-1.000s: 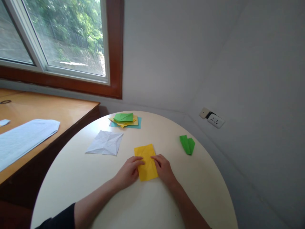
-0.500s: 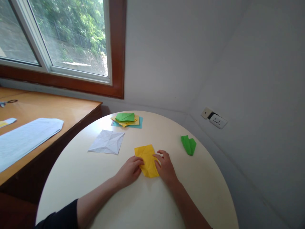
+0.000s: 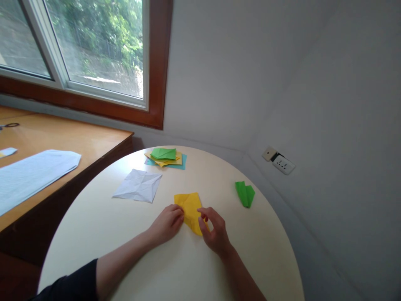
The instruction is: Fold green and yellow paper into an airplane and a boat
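A sheet of yellow paper (image 3: pixel 189 207) with crease lines lies on the round table in front of me. My left hand (image 3: pixel 171 220) rests on the table at the paper's left edge, its fingers curled together and closed on that edge. At the right edge is my right hand (image 3: pixel 214 228), thumb and forefinger curved with a gap between them over the paper. The sheet's lower right part is partly hidden by that hand.
The round white table (image 3: pixel 125 234) also bears a creased white sheet (image 3: pixel 138 186), a pile of coloured papers (image 3: pixel 164 156) and a folded green paper (image 3: pixel 245 193). A wooden desk (image 3: pixel 94 131) with white papers (image 3: pixel 40 171) and scissors (image 3: pixel 11 125) stands left.
My right hand has shifted downward along the yellow paper, and its thumb and forefinger are curved more. The left hand stays at the left edge. The view has turned slightly.
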{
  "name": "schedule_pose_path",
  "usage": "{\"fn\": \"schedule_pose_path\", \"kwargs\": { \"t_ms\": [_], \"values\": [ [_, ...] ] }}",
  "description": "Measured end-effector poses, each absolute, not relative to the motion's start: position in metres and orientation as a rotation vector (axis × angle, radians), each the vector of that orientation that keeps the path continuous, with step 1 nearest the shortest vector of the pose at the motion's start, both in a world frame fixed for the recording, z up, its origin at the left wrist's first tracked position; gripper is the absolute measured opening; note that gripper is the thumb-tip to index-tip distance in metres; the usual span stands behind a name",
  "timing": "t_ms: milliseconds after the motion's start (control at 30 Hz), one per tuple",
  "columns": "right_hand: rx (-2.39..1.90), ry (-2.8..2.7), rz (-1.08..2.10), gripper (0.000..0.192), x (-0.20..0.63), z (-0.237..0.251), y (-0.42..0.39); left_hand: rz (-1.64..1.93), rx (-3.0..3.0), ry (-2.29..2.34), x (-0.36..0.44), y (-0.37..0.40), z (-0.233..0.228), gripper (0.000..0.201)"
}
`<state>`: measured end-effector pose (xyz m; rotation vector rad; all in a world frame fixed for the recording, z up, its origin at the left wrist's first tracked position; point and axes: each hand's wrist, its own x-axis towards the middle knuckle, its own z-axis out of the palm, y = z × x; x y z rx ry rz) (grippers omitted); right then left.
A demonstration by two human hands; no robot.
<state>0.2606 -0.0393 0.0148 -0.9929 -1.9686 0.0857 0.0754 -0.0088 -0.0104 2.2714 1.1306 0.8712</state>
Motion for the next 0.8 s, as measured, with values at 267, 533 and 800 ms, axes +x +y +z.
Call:
{"fn": "schedule_pose_path", "kwargs": {
  "t_ms": [267,533,800],
  "values": [
    [-1.2,-2.121,0.224,0.011,0.255,0.007,-0.035,0.878,2.227,1.145,0.077,-0.006,-0.011,0.02],
    [-1.318,-2.033,0.251,0.018,0.258,-0.009,-0.024,0.865,2.122,1.222,0.074,-0.011,-0.009,0.026],
    [-1.39,-1.916,0.394,0.017,0.259,-0.016,-0.02,0.768,2.214,1.174,0.073,-0.014,-0.007,0.044]
  ]
}}
